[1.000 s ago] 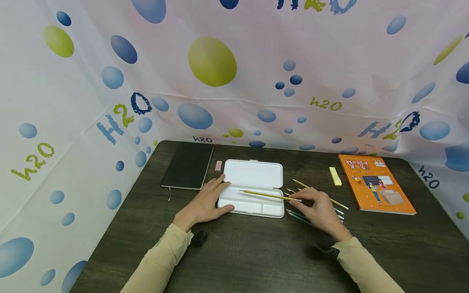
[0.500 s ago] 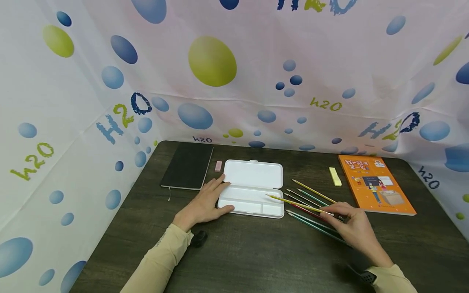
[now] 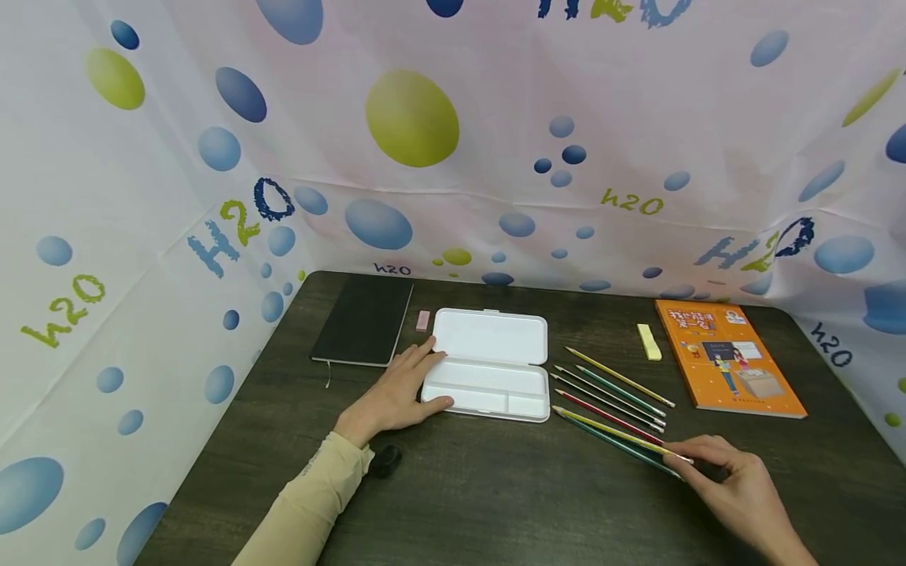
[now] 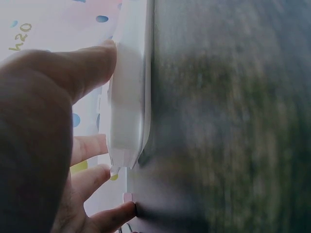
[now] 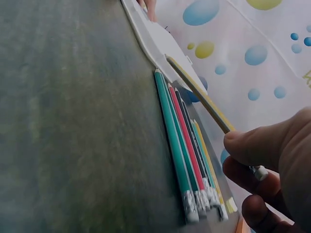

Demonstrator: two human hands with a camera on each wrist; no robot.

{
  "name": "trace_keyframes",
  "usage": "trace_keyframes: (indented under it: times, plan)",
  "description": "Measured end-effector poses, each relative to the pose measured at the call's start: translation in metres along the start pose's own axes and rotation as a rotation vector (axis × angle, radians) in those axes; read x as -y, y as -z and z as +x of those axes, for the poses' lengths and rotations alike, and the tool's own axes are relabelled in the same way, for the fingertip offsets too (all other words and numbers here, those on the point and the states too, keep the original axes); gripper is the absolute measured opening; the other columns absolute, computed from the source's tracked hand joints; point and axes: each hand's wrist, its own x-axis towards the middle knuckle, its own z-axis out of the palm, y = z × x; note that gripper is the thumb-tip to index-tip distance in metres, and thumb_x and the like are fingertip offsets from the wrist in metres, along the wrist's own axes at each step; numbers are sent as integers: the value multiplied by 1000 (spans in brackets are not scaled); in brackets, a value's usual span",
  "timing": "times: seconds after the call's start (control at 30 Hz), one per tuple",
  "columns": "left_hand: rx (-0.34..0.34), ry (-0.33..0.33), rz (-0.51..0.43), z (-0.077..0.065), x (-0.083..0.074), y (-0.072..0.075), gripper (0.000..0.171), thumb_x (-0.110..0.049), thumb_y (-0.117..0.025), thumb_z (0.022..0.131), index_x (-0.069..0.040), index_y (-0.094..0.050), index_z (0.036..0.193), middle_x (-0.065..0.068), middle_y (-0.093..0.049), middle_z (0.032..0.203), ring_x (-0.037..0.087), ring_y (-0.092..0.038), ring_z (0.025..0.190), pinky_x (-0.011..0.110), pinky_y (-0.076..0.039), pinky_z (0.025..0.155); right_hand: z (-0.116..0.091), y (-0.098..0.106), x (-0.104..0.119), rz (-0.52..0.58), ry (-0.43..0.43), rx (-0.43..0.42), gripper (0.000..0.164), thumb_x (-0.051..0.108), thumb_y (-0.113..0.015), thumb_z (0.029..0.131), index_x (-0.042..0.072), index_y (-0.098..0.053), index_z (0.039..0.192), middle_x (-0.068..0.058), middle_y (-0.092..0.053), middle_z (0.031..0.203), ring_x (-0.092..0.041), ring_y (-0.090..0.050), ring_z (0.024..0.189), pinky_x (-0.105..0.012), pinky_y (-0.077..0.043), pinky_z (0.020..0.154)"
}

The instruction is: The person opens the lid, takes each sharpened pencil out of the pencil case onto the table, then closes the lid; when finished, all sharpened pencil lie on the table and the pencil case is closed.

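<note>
My right hand [image 3: 739, 479] pinches a yellow pencil [image 3: 614, 431] near its eraser end, its tip pointing left. In the right wrist view that pencil [image 5: 201, 94] slants up above a row of pencils lying side by side on the table. These include a red pencil [image 3: 602, 413], green ones and another yellow pencil [image 3: 616, 376]. My left hand [image 3: 396, 393] rests on the left end of an open white pencil case [image 3: 490, 336], fingers stretched out. In the left wrist view its thumb [image 4: 99, 65] presses the case's rim. The case's lower half holds nothing.
A black notebook [image 3: 362, 318] and a pink eraser [image 3: 422, 321] lie left of the case. On the right are a yellow eraser-like block [image 3: 649, 342] and an orange book [image 3: 729, 358]. A patterned curtain [image 3: 453, 196] hangs behind the dark table [image 3: 495, 495].
My right hand has moved right and toward the front with the yellow pencil, from over the pencil case to above the nearest pencils in the row. My left hand has stayed put.
</note>
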Motion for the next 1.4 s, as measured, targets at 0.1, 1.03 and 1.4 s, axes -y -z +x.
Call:
trace_keyframes:
  times: [0.1, 1.03, 1.4]
  plan:
    - [0, -5, 1, 0, 0, 0, 79, -54, -62, 94, -9, -37, 154, 14, -15, 165, 43, -21, 147, 58, -17, 118, -8, 3, -2, -13, -30, -2, 12, 22, -85, 82, 28, -80, 91, 11, -71, 88, 5, -57, 80, -8, -42, 70]
    - [-5, -8, 12, -1, 1, -2, 80, -56, -61, 94, -10, -37, 154, 13, -15, 165, 42, -21, 147, 58, -18, 118, -23, -6, -11, -167, 143, -8, 27, 7, -93, 61, 26, -78, 73, 22, -52, 77, 3, -49, 72, -24, -47, 57]
    - [-5, -1, 17, 0, 2, -2, 80, -57, -61, 94, -10, -37, 154, 13, -15, 165, 41, -21, 148, 58, -18, 118, -21, -6, -10, -184, 131, 20, 30, 9, -93, 62, 30, -76, 75, 23, -53, 78, 1, -51, 74, -28, -50, 61]
